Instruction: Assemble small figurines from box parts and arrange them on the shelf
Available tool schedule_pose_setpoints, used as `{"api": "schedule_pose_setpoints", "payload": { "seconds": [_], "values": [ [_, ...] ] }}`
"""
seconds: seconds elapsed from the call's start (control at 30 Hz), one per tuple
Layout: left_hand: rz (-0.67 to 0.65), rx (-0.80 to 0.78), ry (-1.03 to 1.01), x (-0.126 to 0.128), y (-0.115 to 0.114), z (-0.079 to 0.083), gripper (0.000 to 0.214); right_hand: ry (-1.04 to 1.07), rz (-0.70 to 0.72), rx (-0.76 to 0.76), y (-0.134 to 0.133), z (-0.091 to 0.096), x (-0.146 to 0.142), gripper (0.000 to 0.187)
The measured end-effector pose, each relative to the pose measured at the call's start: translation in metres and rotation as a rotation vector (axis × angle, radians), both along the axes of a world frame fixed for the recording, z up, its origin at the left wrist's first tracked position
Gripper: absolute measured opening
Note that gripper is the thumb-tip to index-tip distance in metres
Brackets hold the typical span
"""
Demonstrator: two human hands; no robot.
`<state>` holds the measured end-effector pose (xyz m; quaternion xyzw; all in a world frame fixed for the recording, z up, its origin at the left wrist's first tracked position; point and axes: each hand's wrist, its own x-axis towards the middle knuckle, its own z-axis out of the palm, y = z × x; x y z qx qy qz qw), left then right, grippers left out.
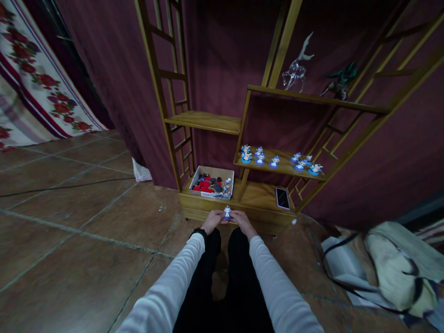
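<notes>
My left hand and my right hand meet in front of me, fingers pinched on a small blue and white figurine held between them. They hover just before the bottom ledge of a wooden shelf unit. A white cardboard box with red and black pieces sits on that bottom ledge, just beyond my left hand. Several matching blue figurines stand in a row on the middle right shelf.
A phone lies on the bottom ledge at right. A glass deer and a dark green figure stand on the upper shelf. A cream bag with black straps lies on the tiled floor at right. A floral cloth hangs at left.
</notes>
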<state>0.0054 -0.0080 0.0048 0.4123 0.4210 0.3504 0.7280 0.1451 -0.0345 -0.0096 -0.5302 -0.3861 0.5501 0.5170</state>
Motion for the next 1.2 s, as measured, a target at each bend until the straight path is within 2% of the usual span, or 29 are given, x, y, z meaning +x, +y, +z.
{"api": "schedule_pose_setpoints", "payload": {
  "seconds": [0.33, 0.47, 0.6, 0.97, 1.2],
  "values": [
    [-0.025, -0.010, -0.091, -0.003, -0.005, 0.009, 0.015, -0.104, 0.021, 0.120, -0.006, 0.010, -0.005, 0.026],
    [-0.072, 0.030, -0.103, -0.004, -0.005, 0.008, 0.023, -0.102, 0.019, 0.117, -0.005, 0.009, -0.005, 0.024],
    [-0.049, 0.062, -0.094, -0.004, -0.006, 0.006, 0.028, -0.076, 0.008, 0.091, -0.003, 0.005, -0.005, 0.027],
    [-0.012, 0.063, -0.108, -0.003, -0.007, 0.006, 0.022, -0.011, 0.000, 0.085, -0.004, 0.004, -0.006, 0.031],
    [-0.007, 0.072, -0.115, -0.003, -0.008, 0.008, 0.029, -0.016, 0.003, 0.073, 0.001, -0.004, -0.004, 0.036]
  ]
}}
